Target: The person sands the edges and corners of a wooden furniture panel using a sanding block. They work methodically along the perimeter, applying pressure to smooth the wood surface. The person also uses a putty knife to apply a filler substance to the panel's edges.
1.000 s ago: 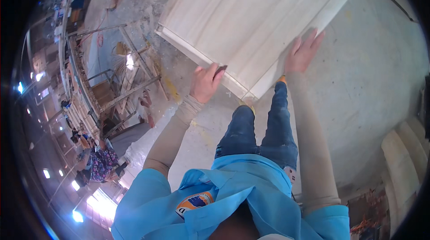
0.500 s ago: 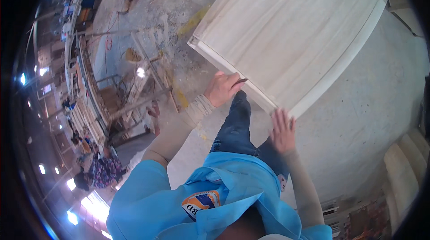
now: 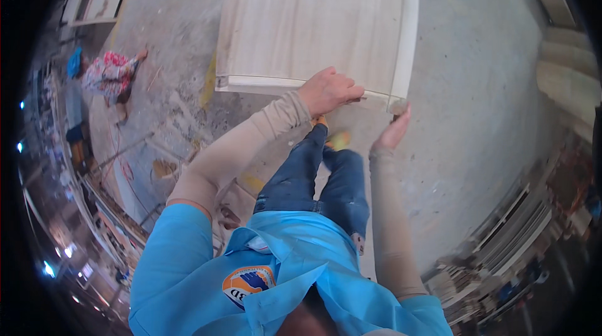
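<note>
A large pale wooden panel [image 3: 313,22] with a raised border strip stands in front of me, its near edge facing my body. My left hand [image 3: 330,92] is closed over that near edge, right of its middle. From its fingers pokes the tip of a small thin brown piece [image 3: 362,98], whose kind I cannot make out. Against the panel's near right corner lies my right hand [image 3: 393,130], fingers stretched upward along the corner. Part of its fingertips is blurred.
A person in a flowered top and blue head covering [image 3: 111,75] is low on the floor at the far left. Wooden frames [image 3: 147,148] stand left of me. Curved pale panels [image 3: 567,53] lean at the right, and stacked boards [image 3: 514,229] lie at the lower right.
The panel now appears more upright in view and further left as my view has turned. My left hand sits nearer the right corner, and my right hand has shifted from the edge's top to the corner's side.
</note>
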The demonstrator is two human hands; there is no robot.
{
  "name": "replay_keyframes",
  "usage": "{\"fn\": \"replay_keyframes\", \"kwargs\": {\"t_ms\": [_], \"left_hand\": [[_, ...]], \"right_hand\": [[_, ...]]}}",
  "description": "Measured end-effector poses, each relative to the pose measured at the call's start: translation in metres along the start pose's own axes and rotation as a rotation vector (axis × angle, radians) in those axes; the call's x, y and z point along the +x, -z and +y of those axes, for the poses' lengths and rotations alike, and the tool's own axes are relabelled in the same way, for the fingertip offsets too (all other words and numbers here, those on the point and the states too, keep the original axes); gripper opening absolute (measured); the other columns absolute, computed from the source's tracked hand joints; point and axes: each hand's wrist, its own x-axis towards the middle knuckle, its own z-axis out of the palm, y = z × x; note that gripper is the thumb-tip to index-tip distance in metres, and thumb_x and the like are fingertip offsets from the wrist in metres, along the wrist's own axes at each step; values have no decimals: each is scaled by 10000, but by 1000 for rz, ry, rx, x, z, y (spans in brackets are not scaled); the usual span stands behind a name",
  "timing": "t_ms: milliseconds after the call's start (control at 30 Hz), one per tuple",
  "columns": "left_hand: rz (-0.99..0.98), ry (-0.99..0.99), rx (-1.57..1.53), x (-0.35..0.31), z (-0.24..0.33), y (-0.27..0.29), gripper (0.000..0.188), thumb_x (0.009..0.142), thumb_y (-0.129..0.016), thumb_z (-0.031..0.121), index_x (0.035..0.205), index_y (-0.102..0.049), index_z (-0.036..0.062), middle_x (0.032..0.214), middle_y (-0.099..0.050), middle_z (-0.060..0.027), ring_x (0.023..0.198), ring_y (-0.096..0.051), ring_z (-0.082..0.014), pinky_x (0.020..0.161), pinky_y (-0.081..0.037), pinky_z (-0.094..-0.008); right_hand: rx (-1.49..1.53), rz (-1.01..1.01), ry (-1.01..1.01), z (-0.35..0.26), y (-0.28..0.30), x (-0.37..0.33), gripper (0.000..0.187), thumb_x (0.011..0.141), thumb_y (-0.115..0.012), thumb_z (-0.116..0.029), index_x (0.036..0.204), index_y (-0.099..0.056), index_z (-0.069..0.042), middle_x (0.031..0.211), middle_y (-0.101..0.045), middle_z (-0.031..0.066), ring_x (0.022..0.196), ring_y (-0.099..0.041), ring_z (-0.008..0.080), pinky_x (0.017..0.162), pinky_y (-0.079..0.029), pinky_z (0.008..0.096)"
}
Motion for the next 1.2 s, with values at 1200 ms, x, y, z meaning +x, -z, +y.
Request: {"fn": "replay_keyframes", "kwargs": {"t_ms": [1200], "left_hand": [[-215, -414, 183, 37, -27, -25, 85, 829, -537, 132, 909, -511, 125, 669, -603, -43, 668, -612, -222, 674, -394, -356]], "right_hand": [[17, 932, -186, -8, -71, 35, 495, 957, -236, -256, 1265, -524, 5, 1081, -667, 142, 1049, -604, 316, 914, -457, 407]]}}
